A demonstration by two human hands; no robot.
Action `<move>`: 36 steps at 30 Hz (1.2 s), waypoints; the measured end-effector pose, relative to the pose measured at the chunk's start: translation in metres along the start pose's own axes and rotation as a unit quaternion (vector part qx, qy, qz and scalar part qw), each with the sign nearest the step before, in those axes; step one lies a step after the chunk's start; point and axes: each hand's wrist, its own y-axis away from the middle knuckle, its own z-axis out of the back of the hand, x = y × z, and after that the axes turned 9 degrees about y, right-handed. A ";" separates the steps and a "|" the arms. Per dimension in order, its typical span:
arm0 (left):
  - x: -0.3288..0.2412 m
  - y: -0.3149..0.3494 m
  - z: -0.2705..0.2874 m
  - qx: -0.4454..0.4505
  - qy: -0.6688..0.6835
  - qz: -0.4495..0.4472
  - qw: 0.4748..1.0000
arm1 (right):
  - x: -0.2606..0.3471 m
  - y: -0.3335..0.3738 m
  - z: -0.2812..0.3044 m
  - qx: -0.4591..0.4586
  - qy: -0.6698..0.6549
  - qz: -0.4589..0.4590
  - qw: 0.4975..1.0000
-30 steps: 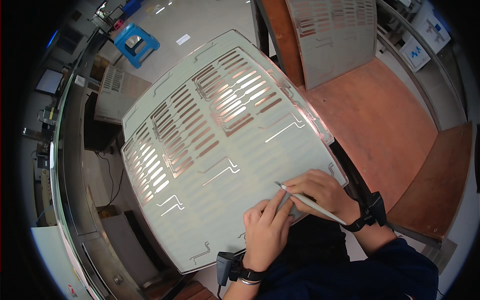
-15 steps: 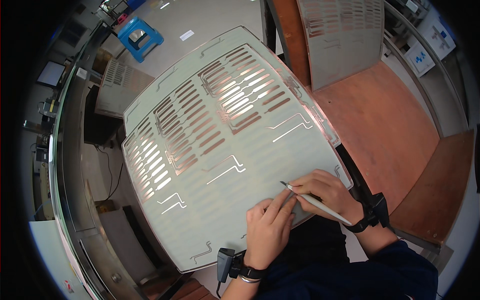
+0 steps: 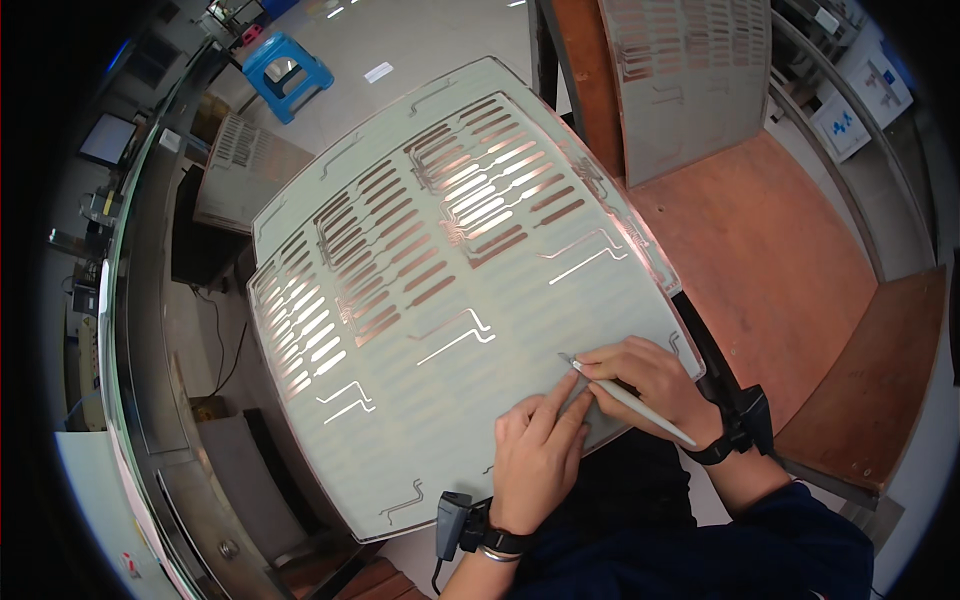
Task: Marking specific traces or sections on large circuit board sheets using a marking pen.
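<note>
A large pale panel patterned with shiny copper traces lies in front of me. My right hand pinches a slim white-handled craft knife close to its blade end. The blade tip is at the panel's surface, in a plain area right of the middle. My left hand rests on the panel with fingers stretched out, its fingertips close beside the knife. Whether those fingertips touch the knife, I cannot tell.
To the right, a similar panel leans above a copper-coloured board. Another patterned panel stands at the left. A blue stool is on the floor at the back. A metal-edged bench runs along my left.
The knife tip has shifted slightly up and left on the panel, with my right hand following. My left hand stays almost in place. The whole view has moved a little.
</note>
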 end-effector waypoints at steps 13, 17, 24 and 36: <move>0.005 0.004 -0.003 -0.051 -0.021 0.009 0.998 | 0.000 -0.014 -0.010 0.037 -0.028 0.032 0.998; 0.005 0.003 -0.003 -0.050 -0.019 0.015 0.998 | 0.001 -0.016 -0.013 0.035 -0.027 0.026 0.999; 0.006 0.005 -0.004 -0.058 -0.021 0.012 0.998 | 0.005 -0.017 -0.009 0.046 -0.041 0.012 0.998; 0.008 0.003 0.006 -0.050 0.077 0.003 0.996 | 0.005 -0.015 0.017 0.021 -0.105 -0.168 0.980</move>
